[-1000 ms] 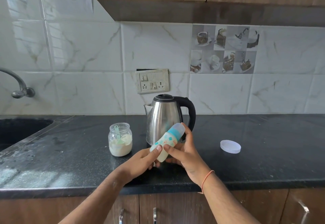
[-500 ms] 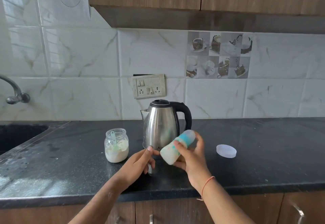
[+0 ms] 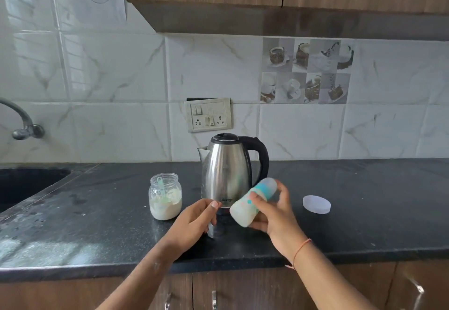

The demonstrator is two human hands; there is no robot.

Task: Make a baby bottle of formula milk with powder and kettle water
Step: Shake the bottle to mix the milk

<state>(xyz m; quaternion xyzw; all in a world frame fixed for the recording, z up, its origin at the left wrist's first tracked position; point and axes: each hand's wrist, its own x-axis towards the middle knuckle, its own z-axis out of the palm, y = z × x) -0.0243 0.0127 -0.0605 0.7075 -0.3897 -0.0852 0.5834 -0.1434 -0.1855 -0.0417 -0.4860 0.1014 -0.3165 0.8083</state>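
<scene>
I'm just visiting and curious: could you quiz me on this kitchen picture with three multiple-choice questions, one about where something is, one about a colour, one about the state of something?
1. Where does the white lid lie?
A. On the counter, right of the kettle
B. On top of the jar
C. In the sink

2. What colour is the collar near the top of the baby bottle?
A. Red
B. Turquoise
C. Black

3. How is the bottle held?
A. Standing upright on the counter
B. Tilted, in the right hand alone
C. Gripped by both hands

Answers:
1. A: the lid rests on the dark counter, right of the kettle, while the powder jar is open.
2. B: a turquoise band sits under the clear cap.
3. B: the right hand grips the leaning bottle; the left hand is apart from it.
</scene>
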